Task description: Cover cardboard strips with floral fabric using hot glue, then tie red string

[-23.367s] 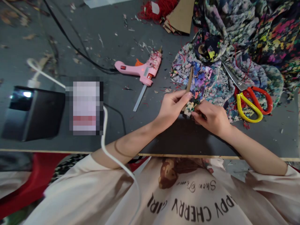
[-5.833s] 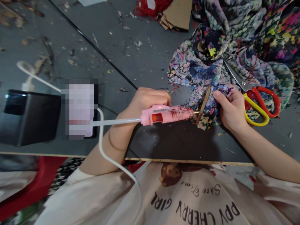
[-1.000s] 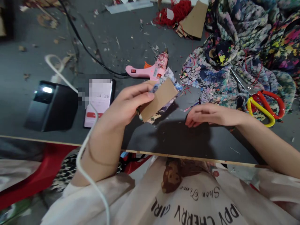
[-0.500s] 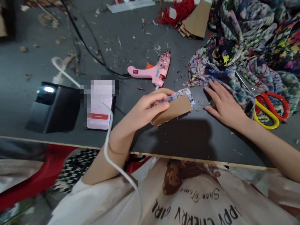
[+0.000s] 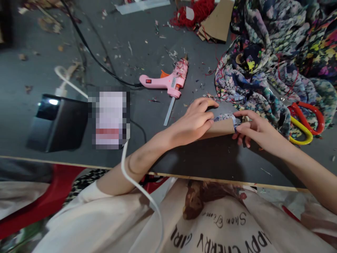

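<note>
A strip of brown cardboard [image 5: 222, 128] with a scrap of blue-and-white floral fabric [image 5: 225, 117] along its far side lies between my two hands, over the near part of the table. My left hand [image 5: 196, 119] grips its left end, the fingers curled and covering much of it. At its right end, my right hand [image 5: 254, 128] has thumb and index finger closed at the corner of the fabric and cardboard. Scissors [image 5: 306, 119] with red and yellow handles lie right of my right hand, their blades partly under printed cloth.
A pink glue gun [image 5: 168, 80] with a glue stick lies beyond my left forearm. To the left are a phone [image 5: 110, 119] and a black power bank [image 5: 61, 121] with a white cable. Crumpled floral cloth [image 5: 284, 59], red yarn [image 5: 195, 12] and cardboard pieces [image 5: 217, 23] lie farther back.
My left hand has moved right with the cardboard and fabric. My right hand, previously lying on the table by the cloth, has come to the strip's right end and closed there.
</note>
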Action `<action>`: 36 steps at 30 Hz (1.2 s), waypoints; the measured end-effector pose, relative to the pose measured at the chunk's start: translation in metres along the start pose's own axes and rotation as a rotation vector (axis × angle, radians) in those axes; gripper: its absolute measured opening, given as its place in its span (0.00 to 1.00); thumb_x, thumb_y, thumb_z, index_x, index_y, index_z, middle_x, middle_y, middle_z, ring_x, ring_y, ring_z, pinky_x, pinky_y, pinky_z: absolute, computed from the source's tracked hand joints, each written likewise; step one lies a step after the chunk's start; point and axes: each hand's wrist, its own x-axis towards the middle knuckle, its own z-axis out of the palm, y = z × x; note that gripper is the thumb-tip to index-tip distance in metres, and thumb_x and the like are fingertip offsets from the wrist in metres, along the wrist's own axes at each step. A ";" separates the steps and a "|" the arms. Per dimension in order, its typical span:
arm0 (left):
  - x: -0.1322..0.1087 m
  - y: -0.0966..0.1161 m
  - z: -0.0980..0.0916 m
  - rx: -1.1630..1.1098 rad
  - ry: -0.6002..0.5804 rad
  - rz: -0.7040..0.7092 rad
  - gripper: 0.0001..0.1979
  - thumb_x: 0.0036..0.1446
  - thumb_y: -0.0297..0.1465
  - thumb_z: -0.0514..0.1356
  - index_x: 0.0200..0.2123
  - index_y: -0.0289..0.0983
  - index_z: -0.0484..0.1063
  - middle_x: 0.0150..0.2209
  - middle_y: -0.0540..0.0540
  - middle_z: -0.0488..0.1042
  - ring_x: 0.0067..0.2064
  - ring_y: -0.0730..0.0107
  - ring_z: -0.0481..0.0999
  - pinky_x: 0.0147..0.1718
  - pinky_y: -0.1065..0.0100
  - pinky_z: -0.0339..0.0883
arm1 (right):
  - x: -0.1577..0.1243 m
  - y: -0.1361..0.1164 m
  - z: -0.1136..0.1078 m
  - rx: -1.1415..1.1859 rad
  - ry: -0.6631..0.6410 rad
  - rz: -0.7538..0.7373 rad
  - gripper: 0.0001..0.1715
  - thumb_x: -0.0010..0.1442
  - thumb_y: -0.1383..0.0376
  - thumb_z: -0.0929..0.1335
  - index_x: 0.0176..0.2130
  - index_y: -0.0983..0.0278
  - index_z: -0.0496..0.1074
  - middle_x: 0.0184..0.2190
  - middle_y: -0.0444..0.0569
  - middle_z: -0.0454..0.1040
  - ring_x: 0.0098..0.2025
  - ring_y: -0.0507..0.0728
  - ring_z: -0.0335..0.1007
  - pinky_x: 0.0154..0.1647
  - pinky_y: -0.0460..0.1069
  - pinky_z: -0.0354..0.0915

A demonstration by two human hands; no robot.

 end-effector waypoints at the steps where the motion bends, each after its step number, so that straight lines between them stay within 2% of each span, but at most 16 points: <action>1: 0.001 -0.002 0.001 0.023 0.002 0.000 0.14 0.66 0.31 0.48 0.29 0.36 0.67 0.61 0.42 0.65 0.67 0.56 0.55 0.70 0.50 0.47 | 0.001 0.001 0.000 0.005 0.003 0.017 0.23 0.57 0.62 0.70 0.50 0.60 0.59 0.25 0.42 0.77 0.21 0.52 0.72 0.15 0.44 0.62; 6: 0.005 -0.014 0.005 0.109 0.044 0.043 0.14 0.65 0.30 0.48 0.29 0.36 0.67 0.61 0.42 0.66 0.68 0.54 0.53 0.72 0.45 0.37 | 0.001 0.004 -0.002 -0.071 0.007 0.004 0.29 0.52 0.65 0.70 0.52 0.61 0.58 0.26 0.39 0.75 0.17 0.49 0.68 0.12 0.43 0.54; 8: 0.005 -0.017 0.007 0.139 0.065 0.057 0.14 0.65 0.30 0.47 0.29 0.36 0.67 0.60 0.41 0.65 0.68 0.55 0.53 0.72 0.44 0.36 | 0.000 0.004 -0.002 -0.131 0.033 -0.011 0.27 0.53 0.65 0.69 0.50 0.62 0.58 0.23 0.37 0.74 0.14 0.48 0.65 0.13 0.43 0.55; 12: 0.006 -0.021 0.009 0.175 0.092 0.066 0.15 0.65 0.31 0.46 0.30 0.36 0.67 0.60 0.41 0.65 0.67 0.55 0.53 0.72 0.44 0.38 | 0.001 0.003 -0.003 -0.316 0.069 -0.008 0.13 0.58 0.62 0.67 0.42 0.62 0.62 0.15 0.33 0.67 0.10 0.47 0.59 0.14 0.43 0.55; 14: 0.007 -0.022 0.009 0.181 0.108 0.080 0.15 0.66 0.31 0.46 0.31 0.36 0.68 0.60 0.41 0.65 0.67 0.55 0.54 0.72 0.44 0.40 | 0.002 0.002 -0.003 -0.366 0.043 0.006 0.10 0.58 0.62 0.67 0.39 0.62 0.64 0.14 0.33 0.66 0.09 0.47 0.59 0.13 0.42 0.53; 18: 0.006 -0.024 0.010 0.185 0.140 0.111 0.15 0.67 0.32 0.46 0.31 0.37 0.68 0.59 0.41 0.66 0.66 0.55 0.56 0.71 0.43 0.41 | 0.004 -0.001 -0.001 -0.310 -0.009 0.022 0.08 0.59 0.61 0.67 0.34 0.63 0.65 0.14 0.35 0.68 0.09 0.46 0.59 0.12 0.42 0.51; 22: 0.006 -0.025 0.011 0.194 0.145 0.105 0.15 0.67 0.32 0.45 0.32 0.37 0.69 0.60 0.42 0.67 0.66 0.55 0.57 0.71 0.42 0.41 | 0.004 -0.001 0.000 -0.256 -0.012 0.059 0.10 0.60 0.61 0.66 0.29 0.63 0.65 0.14 0.36 0.68 0.09 0.45 0.59 0.11 0.41 0.49; 29: 0.008 -0.014 0.009 0.249 0.113 0.031 0.15 0.67 0.31 0.46 0.33 0.36 0.69 0.60 0.40 0.66 0.67 0.54 0.56 0.71 0.41 0.39 | 0.007 -0.008 -0.003 -0.352 -0.074 0.151 0.09 0.61 0.66 0.64 0.28 0.63 0.65 0.14 0.37 0.69 0.10 0.45 0.60 0.14 0.41 0.53; 33: 0.008 -0.010 0.008 0.304 0.106 0.022 0.14 0.67 0.31 0.46 0.36 0.36 0.69 0.61 0.40 0.67 0.68 0.54 0.57 0.71 0.41 0.41 | 0.008 -0.016 -0.005 -0.534 -0.076 0.147 0.10 0.61 0.67 0.64 0.27 0.63 0.66 0.14 0.38 0.68 0.11 0.47 0.60 0.17 0.44 0.55; 36: 0.008 -0.011 0.008 0.344 0.153 0.019 0.11 0.67 0.32 0.49 0.39 0.36 0.69 0.60 0.40 0.68 0.67 0.53 0.58 0.71 0.41 0.44 | 0.001 -0.015 -0.004 -0.824 0.029 -0.024 0.11 0.60 0.66 0.66 0.26 0.64 0.69 0.15 0.40 0.68 0.16 0.49 0.62 0.21 0.45 0.55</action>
